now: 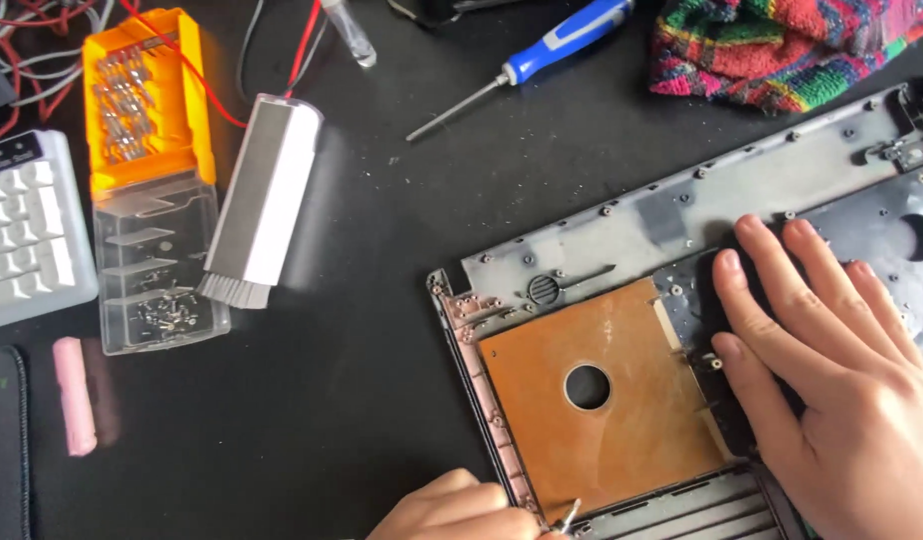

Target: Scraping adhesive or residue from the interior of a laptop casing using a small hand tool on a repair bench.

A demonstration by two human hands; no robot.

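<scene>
The laptop shell (682,215) lies inside-up on the black desk (332,400), under both hands. Its near-left part carries a copper-coloured sheet (622,420) with a round hole (588,387) in it.

The right hand (832,370) lies flat on the shell, palm down, fingers spread a little and pointing away and leftward; its fingertips reach the grey inner wall, and the copper sheet is just left of its thumb. The left hand (462,512) sits at the shell's near-left edge, mostly cut off by the frame, its fingers pressed together and pinching a small metal tool (567,515) whose tip touches the shell near the sheet's near corner.

Far left of the left hand stands a clear box (157,270) with small screws lying in its near end; its orange lid (142,95), holding a row of bits, is swung open beyond it. Just right of the box lies a white brush (267,200). Beyond the hands lie a blue screwdriver (532,60) and a striped cloth (772,50). At the left edge are a white keypad (27,235) and a pink eraser (74,395).
</scene>
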